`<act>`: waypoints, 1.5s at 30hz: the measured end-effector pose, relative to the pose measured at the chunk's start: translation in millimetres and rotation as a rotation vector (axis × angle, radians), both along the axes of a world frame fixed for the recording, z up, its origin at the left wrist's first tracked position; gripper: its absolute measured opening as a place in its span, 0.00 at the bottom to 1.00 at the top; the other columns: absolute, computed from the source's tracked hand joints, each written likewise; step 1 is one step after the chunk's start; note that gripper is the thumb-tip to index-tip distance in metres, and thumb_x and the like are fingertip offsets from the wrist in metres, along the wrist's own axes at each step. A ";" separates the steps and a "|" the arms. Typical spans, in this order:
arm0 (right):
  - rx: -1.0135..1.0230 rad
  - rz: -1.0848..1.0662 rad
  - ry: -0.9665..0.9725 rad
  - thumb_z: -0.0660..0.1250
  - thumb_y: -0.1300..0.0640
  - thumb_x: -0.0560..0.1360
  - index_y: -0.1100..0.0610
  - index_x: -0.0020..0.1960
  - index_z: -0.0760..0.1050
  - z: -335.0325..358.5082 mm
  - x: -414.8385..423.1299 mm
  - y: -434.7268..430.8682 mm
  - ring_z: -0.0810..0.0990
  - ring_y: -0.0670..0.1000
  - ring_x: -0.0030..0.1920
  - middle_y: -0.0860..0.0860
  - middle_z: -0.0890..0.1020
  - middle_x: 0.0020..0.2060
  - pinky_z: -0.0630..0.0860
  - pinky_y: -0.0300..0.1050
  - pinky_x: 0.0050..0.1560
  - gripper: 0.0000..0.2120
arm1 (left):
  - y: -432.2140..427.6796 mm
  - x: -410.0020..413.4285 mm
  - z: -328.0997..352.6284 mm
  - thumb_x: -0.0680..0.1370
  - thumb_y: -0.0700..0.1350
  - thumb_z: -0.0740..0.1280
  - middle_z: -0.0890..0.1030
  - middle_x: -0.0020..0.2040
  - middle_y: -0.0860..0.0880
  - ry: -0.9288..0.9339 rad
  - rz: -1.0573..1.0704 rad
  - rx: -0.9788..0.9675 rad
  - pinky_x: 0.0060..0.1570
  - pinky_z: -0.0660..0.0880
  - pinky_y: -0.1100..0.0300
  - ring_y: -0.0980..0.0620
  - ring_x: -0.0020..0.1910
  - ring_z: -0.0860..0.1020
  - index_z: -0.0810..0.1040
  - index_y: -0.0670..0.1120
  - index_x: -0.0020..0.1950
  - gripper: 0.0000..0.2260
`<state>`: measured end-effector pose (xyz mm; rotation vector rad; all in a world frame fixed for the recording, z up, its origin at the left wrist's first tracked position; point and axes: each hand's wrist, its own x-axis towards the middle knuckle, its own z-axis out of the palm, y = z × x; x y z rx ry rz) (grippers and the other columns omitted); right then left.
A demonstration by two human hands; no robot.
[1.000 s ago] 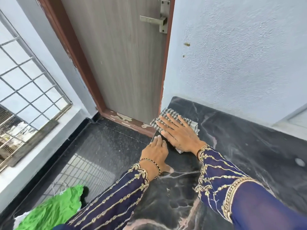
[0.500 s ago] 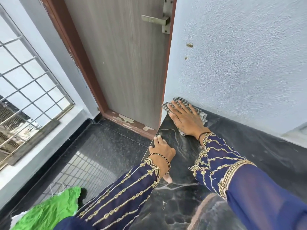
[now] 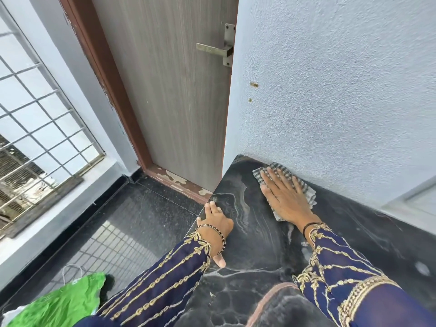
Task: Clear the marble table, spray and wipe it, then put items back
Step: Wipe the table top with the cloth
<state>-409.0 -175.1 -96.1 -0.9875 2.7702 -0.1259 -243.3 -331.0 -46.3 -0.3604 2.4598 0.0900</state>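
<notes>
The dark marble table (image 3: 349, 237) with white veins fills the lower right and runs along the pale wall. A grey-and-white checked cloth (image 3: 306, 188) lies flat on it at the far left corner, close against the wall. My right hand (image 3: 286, 197) presses palm-down on the cloth with fingers spread. My left hand (image 3: 215, 224) rests on the table's left edge, fingers over the rim, thumb pointing back toward me, with nothing in it.
A wooden door (image 3: 169, 86) with a metal handle (image 3: 215, 50) stands just left of the table's corner. A barred window (image 3: 35, 128) is on the left. A green bag (image 3: 59, 303) lies on the dark floor at lower left.
My right hand has slid the cloth from the table's left edge back to the wall, then a little rightward along it. My left hand has stayed on the left edge.
</notes>
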 end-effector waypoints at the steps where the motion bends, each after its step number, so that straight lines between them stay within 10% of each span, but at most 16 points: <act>1: 0.006 -0.011 0.004 0.39 0.36 0.83 0.37 0.80 0.37 -0.5 3.1 -2.1 0.36 0.45 0.80 0.37 0.37 0.79 0.33 0.56 0.80 0.27 | 1.7 1.0 2.5 0.68 0.48 0.77 0.45 0.77 0.30 -0.048 -0.015 -0.018 0.70 0.60 0.34 0.29 0.76 0.44 0.55 0.35 0.76 0.46; 10: 0.000 0.166 0.098 0.38 0.36 0.83 0.35 0.80 0.38 -5.1 90.0 3.5 0.37 0.49 0.81 0.40 0.41 0.81 0.37 0.60 0.80 0.26 | -6.8 30.8 9.6 0.60 0.57 0.80 0.53 0.76 0.36 0.123 -0.036 0.053 0.73 0.62 0.45 0.38 0.77 0.52 0.50 0.36 0.77 0.58; 19: -0.040 0.339 0.116 0.42 0.39 0.85 0.38 0.81 0.48 -5.6 248.3 22.8 0.44 0.51 0.82 0.43 0.51 0.82 0.42 0.61 0.80 0.25 | 17.7 171.3 15.4 0.78 0.38 0.59 0.69 0.69 0.40 0.388 0.240 0.255 0.65 0.69 0.51 0.42 0.68 0.70 0.66 0.38 0.68 0.18; 31: -0.095 0.576 0.051 0.46 0.41 0.86 0.37 0.79 0.51 1.4 434.0 82.3 0.51 0.54 0.82 0.45 0.63 0.79 0.42 0.62 0.78 0.22 | 62.0 289.2 26.4 0.78 0.38 0.57 0.71 0.63 0.42 0.436 0.205 0.212 0.56 0.73 0.53 0.42 0.59 0.76 0.66 0.40 0.68 0.18; 34: -0.068 0.607 0.034 0.45 0.42 0.86 0.38 0.81 0.52 0.1 442.5 110.4 0.48 0.53 0.82 0.44 0.57 0.81 0.45 0.62 0.79 0.23 | 78.8 285.7 35.3 0.80 0.42 0.56 0.72 0.63 0.42 0.444 0.129 0.221 0.49 0.68 0.57 0.42 0.58 0.76 0.66 0.40 0.67 0.16; 45: 0.019 0.523 -0.003 0.41 0.40 0.85 0.42 0.80 0.57 4.1 319.3 137.1 0.41 0.47 0.82 0.42 0.55 0.81 0.39 0.58 0.80 0.25 | 114.1 230.9 18.9 0.79 0.55 0.61 0.59 0.77 0.41 0.381 0.113 0.439 0.74 0.60 0.48 0.43 0.77 0.58 0.50 0.41 0.78 0.35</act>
